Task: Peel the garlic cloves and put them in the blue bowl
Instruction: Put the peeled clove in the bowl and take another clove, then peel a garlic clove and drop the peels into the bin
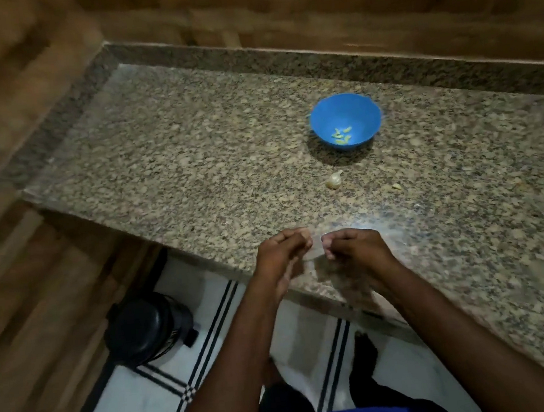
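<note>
Pale, papery garlic is the hardest thing to read here: whatever the two hands work on at the near edge of the granite counter [192, 153] is blurred and covered by the fingertips, so a clove between them cannot be confirmed. The left hand [280, 255] has its fingers curled with the tips bunched toward the thumb; the right hand [354, 247] is curled the same way, tips facing the left, the two hands just apart. Whether either pinches something I cannot tell. Farther back on the counter lies one partial garlic bulb [334, 180], and to its right, well apart from it, one small loose garlic piece [396, 186]. Beyond the bulb stands one blue bowl [322, 118], upright, holding a small cluster of peeled cloves [342, 135], about four or five, too small to count surely. Below the counter edge a black round container [146, 330] sits on white floor tiles [134, 408] with dark stripes. Wood-patterned walls [21, 97] enclose the counter on the left and behind, softened by motion blur.
</note>
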Motion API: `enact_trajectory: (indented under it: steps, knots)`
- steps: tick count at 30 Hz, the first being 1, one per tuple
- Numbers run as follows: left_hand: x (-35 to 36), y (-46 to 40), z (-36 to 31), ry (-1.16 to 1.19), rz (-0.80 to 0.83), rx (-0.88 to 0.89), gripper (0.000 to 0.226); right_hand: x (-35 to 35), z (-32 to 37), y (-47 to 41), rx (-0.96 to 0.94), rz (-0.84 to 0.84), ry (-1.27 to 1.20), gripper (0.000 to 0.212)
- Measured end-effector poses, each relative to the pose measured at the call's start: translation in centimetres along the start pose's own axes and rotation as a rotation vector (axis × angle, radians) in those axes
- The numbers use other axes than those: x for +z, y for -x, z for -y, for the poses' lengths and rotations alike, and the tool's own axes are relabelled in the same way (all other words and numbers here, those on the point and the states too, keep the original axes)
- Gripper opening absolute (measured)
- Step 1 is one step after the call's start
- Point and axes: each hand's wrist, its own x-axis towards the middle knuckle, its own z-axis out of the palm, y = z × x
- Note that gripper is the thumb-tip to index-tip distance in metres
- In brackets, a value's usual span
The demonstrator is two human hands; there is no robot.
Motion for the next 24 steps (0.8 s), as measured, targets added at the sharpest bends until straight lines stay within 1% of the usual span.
enact_trajectory:
  steps: [2, 4, 6, 9, 13, 17, 20, 24]
  knots:
    - [-3.3, 1.0, -1.7, 0.157, 0.005, 0.019, 0.014, 4.4, 0.8, 0.3, 0.014, 0.087, -0.040, 0.017]
    - [-7.6, 1.8, -3.2, 0.275, -0.011, 0.051, 0.013, 9.5, 1.2, 0.7, 0.029, 0.171, -0.054, 0.017]
    - [-12.8, 2.6, -4.8, 0.380, -0.045, 0.091, 0.015, 15.5, 1.1, 1.2, 0.048, 0.257, -0.061, 0.017]
    - [-21.9, 3.9, -7.0, 0.522, -0.073, 0.163, 0.020, 25.4, -0.4, 1.6, 0.047, 0.343, -0.036, 0.017]
    - [-36.4, 4.8, -9.6, 0.596, -0.146, 0.214, 0.015, 40.2, -3.9, 2.0, 0.086, 0.461, 0.060, 0.010]
    - [-47.9, 5.1, -11.0, 0.634, -0.240, 0.259, 0.015, 52.2, -7.7, 1.5, 0.150, 0.521, 0.053, 0.007]
    - [-54.7, 4.8, -11.0, 0.663, -0.311, 0.242, 0.016, 58.4, -10.0, 1.1, 0.207, 0.545, 0.086, 0.010]
    - [-61.1, 3.6, -10.0, 0.715, -0.362, 0.227, 0.017, 63.6, -13.2, -0.5, 0.283, 0.573, 0.132, 0.012]
